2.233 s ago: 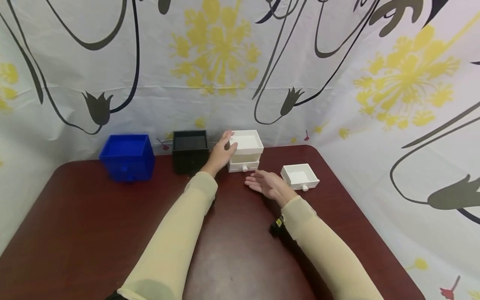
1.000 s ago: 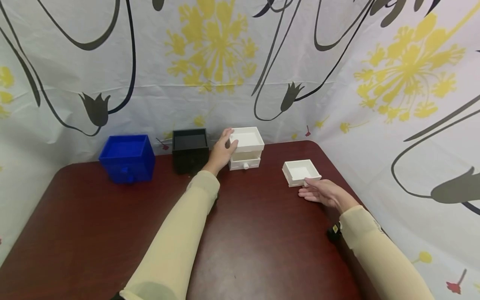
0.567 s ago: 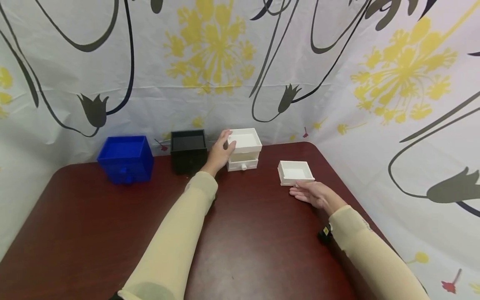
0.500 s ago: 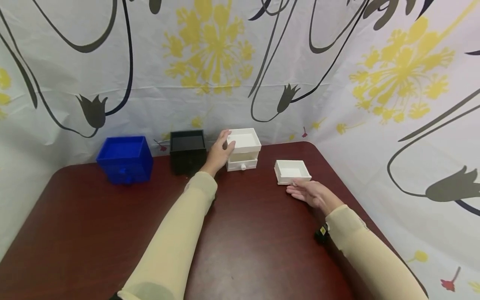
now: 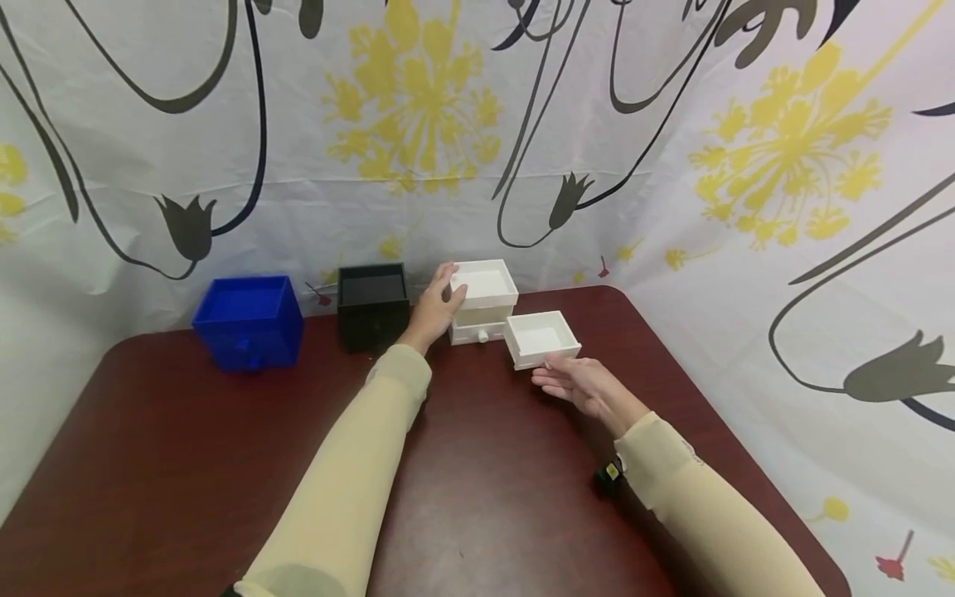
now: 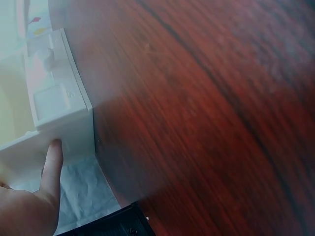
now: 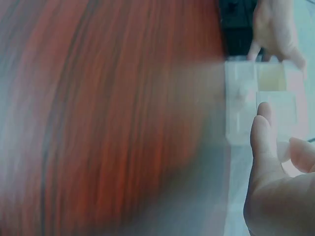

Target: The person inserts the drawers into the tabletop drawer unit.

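A small white drawer cabinet [image 5: 483, 290] stands at the back of the table, an opening in its middle and a knobbed drawer [image 5: 477, 333] below. My left hand [image 5: 431, 312] rests against its left side. In the left wrist view, one straight finger [image 6: 53, 164] touches the side wall. My right hand [image 5: 589, 388] holds a loose white drawer [image 5: 540, 338] by its front, thumb above and the other fingers lower. It is tilted, in front and to the right of the cabinet. The fingers hide its knob in the head view.
To the left of the white cabinet stand a black drawer cabinet [image 5: 373, 307] and a blue one [image 5: 249, 323]. The dark red table [image 5: 462, 497] ends at a patterned cloth [image 5: 418, 207] behind and on the right.
My right hand has moved from beside the white cabinet to the loose drawer, taken hold of its front and brought it left towards the cabinet. My left hand stays at the cabinet's side.
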The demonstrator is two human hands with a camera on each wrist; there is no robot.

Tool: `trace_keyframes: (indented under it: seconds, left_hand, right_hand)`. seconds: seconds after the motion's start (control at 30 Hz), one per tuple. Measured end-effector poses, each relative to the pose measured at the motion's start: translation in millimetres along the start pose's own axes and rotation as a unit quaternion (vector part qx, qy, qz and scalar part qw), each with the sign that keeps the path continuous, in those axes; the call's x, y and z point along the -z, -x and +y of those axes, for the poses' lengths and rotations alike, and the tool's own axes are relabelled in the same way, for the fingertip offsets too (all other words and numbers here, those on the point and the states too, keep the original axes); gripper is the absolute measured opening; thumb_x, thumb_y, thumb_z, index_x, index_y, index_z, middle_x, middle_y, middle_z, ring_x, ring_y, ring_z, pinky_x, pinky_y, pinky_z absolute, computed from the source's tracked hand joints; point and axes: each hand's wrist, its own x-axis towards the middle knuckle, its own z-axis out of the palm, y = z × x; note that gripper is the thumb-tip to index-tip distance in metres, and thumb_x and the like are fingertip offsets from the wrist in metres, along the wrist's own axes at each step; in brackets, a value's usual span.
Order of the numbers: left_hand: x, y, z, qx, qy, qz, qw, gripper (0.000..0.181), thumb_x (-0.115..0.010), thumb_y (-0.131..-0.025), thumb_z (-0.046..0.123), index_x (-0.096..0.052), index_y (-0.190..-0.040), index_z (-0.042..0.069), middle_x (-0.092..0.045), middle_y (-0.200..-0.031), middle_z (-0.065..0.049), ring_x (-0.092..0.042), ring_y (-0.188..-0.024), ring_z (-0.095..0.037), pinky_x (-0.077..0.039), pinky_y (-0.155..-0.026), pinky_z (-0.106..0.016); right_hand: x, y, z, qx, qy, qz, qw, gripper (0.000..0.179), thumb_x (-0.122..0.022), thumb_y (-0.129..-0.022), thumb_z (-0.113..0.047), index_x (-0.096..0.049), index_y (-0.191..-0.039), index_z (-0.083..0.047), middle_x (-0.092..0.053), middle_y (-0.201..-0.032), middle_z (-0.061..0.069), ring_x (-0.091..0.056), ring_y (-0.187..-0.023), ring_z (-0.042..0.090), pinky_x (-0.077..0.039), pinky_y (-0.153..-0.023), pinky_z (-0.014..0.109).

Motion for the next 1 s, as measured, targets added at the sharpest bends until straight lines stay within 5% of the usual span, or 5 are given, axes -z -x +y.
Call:
trace_keyframes:
  seconds: [0.53, 1.0]
  left_hand:
    - [-1.4, -0.2, 0.8, -0.006, 0.008, 0.005, 0.9999, 0.056, -0.052, -0.106, 0.04, -0.041, -0.157, 0.018, -0.024, -0.167, 0.005, -0.026, -0.152, -0.023, -0.022, -0.122, -0.043]
    - [-0.9, 0.2, 0.1, -0.004, 0.008, 0.003, 1.0, 0.056, -0.051, -0.106, 0.039, -0.041, -0.157, 0.018, -0.024, -0.167, 0.005, -0.025, -0.152, -0.022, -0.023, -0.122, -0.042]
  right_hand:
    - [-58.1, -0.6, 7.5, 0.012, 0.008, -0.035, 0.9993, 0.021, -0.06, -0.104, -0.013, -0.061, -0.116, 0.004, -0.075, -0.094, 0.014, -0.074, -0.086, 0.02, -0.06, -0.081, 0.033]
    - [-81.8, -1.9, 11.8, 0.028, -0.005, -0.001, 0.9996, 0.029, -0.062, -0.103, -0.012, -0.06, -0.125, 0.007, -0.075, -0.089, 0.011, -0.074, -0.081, 0.017, -0.06, -0.074, 0.029]
